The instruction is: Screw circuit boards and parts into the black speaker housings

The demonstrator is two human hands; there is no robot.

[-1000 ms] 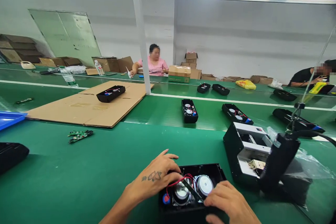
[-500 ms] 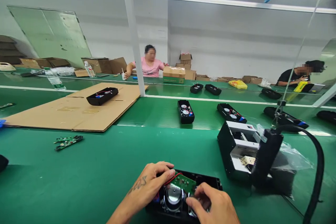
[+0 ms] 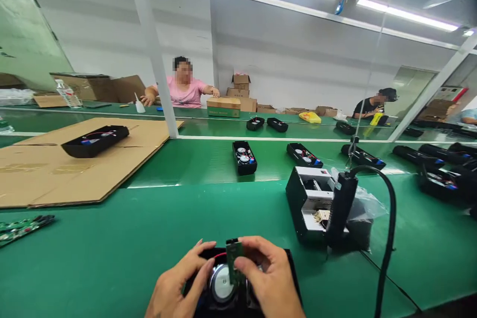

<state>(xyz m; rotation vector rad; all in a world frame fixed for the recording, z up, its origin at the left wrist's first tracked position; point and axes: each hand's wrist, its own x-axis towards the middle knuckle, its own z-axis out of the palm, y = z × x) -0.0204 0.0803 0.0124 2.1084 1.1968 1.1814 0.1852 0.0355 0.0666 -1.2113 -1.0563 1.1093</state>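
A green circuit board (image 3: pixel 234 264), tilted up on edge, is pinched between the thumb and fingers of my right hand (image 3: pixel 272 276). Beneath it lies an open black speaker housing (image 3: pixel 295 278) with a round silver speaker driver (image 3: pixel 222 285) facing up. A second driver is mostly hidden behind my right hand. My left hand (image 3: pixel 184 280) rests at the housing's left side, thumb and fingers apart, the thumb beside a red wire (image 3: pixel 220 255) that runs to the board. Whether the thumb presses on the wire is hard to see.
A black-and-white box (image 3: pixel 300 208) stands right of the housing, with a hanging black tool (image 3: pixel 342 206) and its cable before it. Circuit boards (image 3: pixel 26 226) lie left, near a cardboard sheet (image 3: pixel 85 191). Other speaker housings (image 3: pixel 244 157) sit beyond. Two people (image 3: pixel 185 92) sit across.
The board has been lifted and turned upright by my right hand, which earlier was over the right driver. My left hand has moved off the board's edge. The view has swung right.
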